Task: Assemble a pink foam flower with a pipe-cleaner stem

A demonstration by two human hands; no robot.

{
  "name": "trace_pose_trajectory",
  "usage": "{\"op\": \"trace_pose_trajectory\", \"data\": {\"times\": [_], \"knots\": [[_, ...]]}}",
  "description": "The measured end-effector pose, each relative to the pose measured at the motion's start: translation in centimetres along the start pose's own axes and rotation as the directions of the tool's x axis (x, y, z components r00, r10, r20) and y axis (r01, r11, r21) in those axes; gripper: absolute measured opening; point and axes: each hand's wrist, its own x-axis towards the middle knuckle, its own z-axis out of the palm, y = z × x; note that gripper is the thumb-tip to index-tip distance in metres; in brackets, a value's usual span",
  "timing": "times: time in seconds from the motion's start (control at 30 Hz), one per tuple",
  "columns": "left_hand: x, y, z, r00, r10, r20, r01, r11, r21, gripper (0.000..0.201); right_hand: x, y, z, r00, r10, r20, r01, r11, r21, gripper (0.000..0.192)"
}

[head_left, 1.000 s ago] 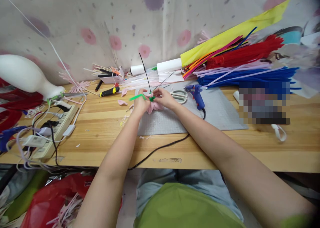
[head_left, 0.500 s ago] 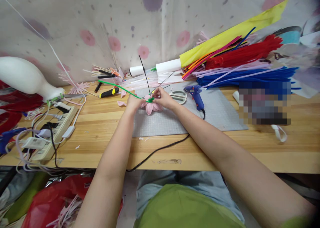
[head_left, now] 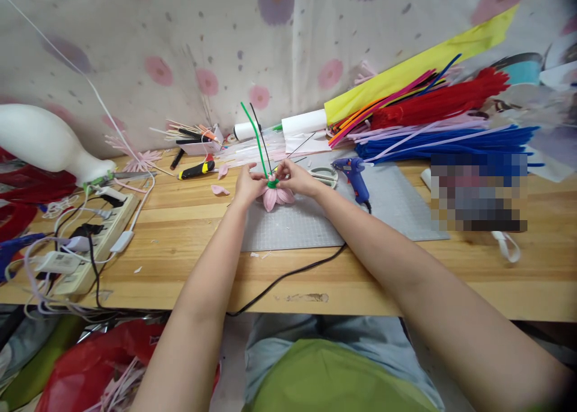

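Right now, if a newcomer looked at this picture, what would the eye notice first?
Probably the two hands, left hand and right hand, meeting at mid-table over a pink flower, with a green pipe cleaner rising from it. Next, the big pile of red pipe cleaners and blue pipe cleaners at the back right, beside a blue glue gun.

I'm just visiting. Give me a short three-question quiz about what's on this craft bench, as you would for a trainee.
1. True or false: both hands, left hand and right hand, are at the pink flower.
2. Which colour is the pipe cleaner rising from the flower? A red, B green, C blue.
3. What blue tool lies just right of the right hand?

Key: 1 true; 2 B; 3 the glue gun.
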Motion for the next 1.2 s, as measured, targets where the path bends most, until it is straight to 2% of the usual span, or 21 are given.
{"op": "trace_pose_trajectory", "data": {"times": [0.13, 0.27, 0.43, 0.53, 0.6, 0.67, 0.77, 0.87, 0.93, 1.07, 1.13, 1.2], "knots": [[0.1, -0.7, 0.0, 0.996, 0.033, -0.081, -0.038, 0.998, -0.051, 0.040, -0.1, -0.3, -0.2, 0.999, -0.014, 0.035, 0.014, 1.000, -0.015, 0.034], [0.0, -1.2, 0.1, 0.995, 0.078, 0.058, -0.071, 0.991, -0.111, 0.022, -0.1, -0.7, -0.6, 0.997, -0.041, 0.066, 0.047, 0.994, -0.096, 0.032], [-0.4, -1.3, 0.2, 0.992, 0.073, 0.103, -0.059, 0.989, -0.133, 0.014, 1.1, -1.2, -0.9, 0.997, -0.057, 0.056, 0.071, 0.949, -0.307, 0.038], [-0.7, -1.0, 0.2, 0.995, 0.061, 0.083, -0.050, 0.991, -0.123, 0.017, 2.2, -1.7, -0.9, 0.990, -0.006, 0.139, 0.072, 0.876, -0.477, 0.049], [-0.9, -0.8, 0.0, 0.998, 0.044, 0.051, -0.037, 0.992, -0.124, 0.016, 2.7, -2.1, -1.0, 0.982, 0.061, 0.176, 0.060, 0.791, -0.608, 0.051], [-1.1, -0.6, -0.3, 0.999, 0.019, 0.049, -0.012, 0.990, -0.143, 0.016, 2.9, -2.4, -1.0, 0.977, 0.075, 0.197, 0.086, 0.711, -0.698, 0.054], [-1.3, -0.5, -0.5, 0.999, -0.002, 0.051, 0.010, 0.989, -0.147, 0.020, 3.2, -2.8, -1.1, 0.961, 0.022, 0.276, 0.192, 0.663, -0.723, 0.060], [-1.2, -0.6, -0.5, 0.999, 0.003, 0.032, -0.001, 0.997, -0.083, 0.023, 3.4, -3.2, -1.0, 0.931, 0.108, 0.348, 0.208, 0.627, -0.751, 0.056], [-1.1, -0.6, -0.5, 0.999, 0.023, 0.030, -0.022, 1.000, -0.020, 0.025, 3.5, -3.4, -0.9, 0.927, 0.149, 0.345, 0.201, 0.580, -0.790, 0.054], [-1.4, -0.1, -0.7, 0.994, 0.073, 0.076, -0.083, 0.987, 0.137, 0.024, 3.2, -3.5, -1.0, 0.959, 0.064, 0.274, 0.222, 0.430, -0.875, 0.053], [-1.7, 0.4, -0.8, 0.987, 0.123, 0.104, -0.143, 0.967, 0.210, 0.019, 3.0, -3.5, -1.2, 0.967, 0.038, 0.251, 0.218, 0.379, -0.899, 0.046], [-1.9, 0.9, -0.8, 0.973, 0.204, 0.110, -0.226, 0.939, 0.259, 0.024, 2.7, -3.3, -1.4, 0.971, 0.029, 0.237, 0.211, 0.357, -0.910, 0.034]]}}
